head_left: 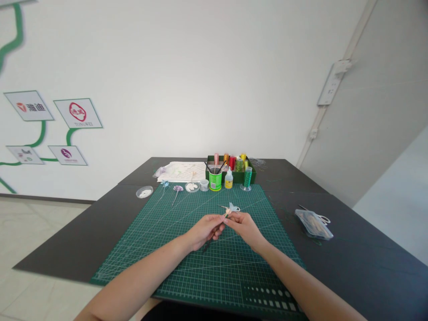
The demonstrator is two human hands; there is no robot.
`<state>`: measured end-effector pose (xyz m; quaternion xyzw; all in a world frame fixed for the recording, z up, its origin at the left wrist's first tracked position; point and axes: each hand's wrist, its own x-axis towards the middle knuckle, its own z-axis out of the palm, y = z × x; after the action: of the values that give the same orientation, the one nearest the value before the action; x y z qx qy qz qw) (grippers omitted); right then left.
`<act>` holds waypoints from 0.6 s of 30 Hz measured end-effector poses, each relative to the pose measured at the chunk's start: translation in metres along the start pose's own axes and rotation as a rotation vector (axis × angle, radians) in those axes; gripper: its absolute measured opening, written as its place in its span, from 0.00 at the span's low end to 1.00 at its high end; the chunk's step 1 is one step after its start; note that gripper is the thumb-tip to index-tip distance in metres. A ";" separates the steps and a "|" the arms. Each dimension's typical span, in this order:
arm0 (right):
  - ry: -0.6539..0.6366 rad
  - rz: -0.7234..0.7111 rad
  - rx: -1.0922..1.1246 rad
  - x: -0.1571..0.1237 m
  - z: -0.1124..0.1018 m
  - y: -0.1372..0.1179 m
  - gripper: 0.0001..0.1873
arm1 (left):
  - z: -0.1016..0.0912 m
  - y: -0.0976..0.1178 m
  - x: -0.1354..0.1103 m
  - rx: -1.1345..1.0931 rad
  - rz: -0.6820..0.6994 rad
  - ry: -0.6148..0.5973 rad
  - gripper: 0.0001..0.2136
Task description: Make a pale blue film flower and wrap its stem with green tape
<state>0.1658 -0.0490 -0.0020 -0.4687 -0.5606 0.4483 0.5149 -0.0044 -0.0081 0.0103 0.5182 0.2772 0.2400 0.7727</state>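
Over the green cutting mat [187, 267], my left hand [205, 231] and my right hand [245, 228] meet with fingertips pinched together. Both are closed on a small craft flower [228, 211], whose pale peach base and light blue petals point upward. A bit of green shows at its neck, between the fingertips. Below my left hand a thin dark stem or stick [206, 246] slants down; whether it belongs to the flower I cannot tell. Just behind the flower, what look like small white-handled scissors [238, 209] lie on the mat, partly hidden.
At the back stand a green can of tools [215, 180], a glue bottle [228, 179], a thread spool [248, 177] and a green box [253, 174] of spools. Finished-looking flowers [178, 189] and small dishes [145, 192] sit left. A plastic case [313, 224] lies right, beside scissors [324, 219].
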 end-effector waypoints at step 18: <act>0.119 -0.080 0.000 0.000 0.001 0.000 0.20 | 0.002 -0.003 0.000 0.085 0.179 0.125 0.27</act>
<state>0.1652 -0.0492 -0.0020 -0.4715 -0.5472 0.3987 0.5650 -0.0033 -0.0103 0.0083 0.5571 0.2873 0.3282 0.7067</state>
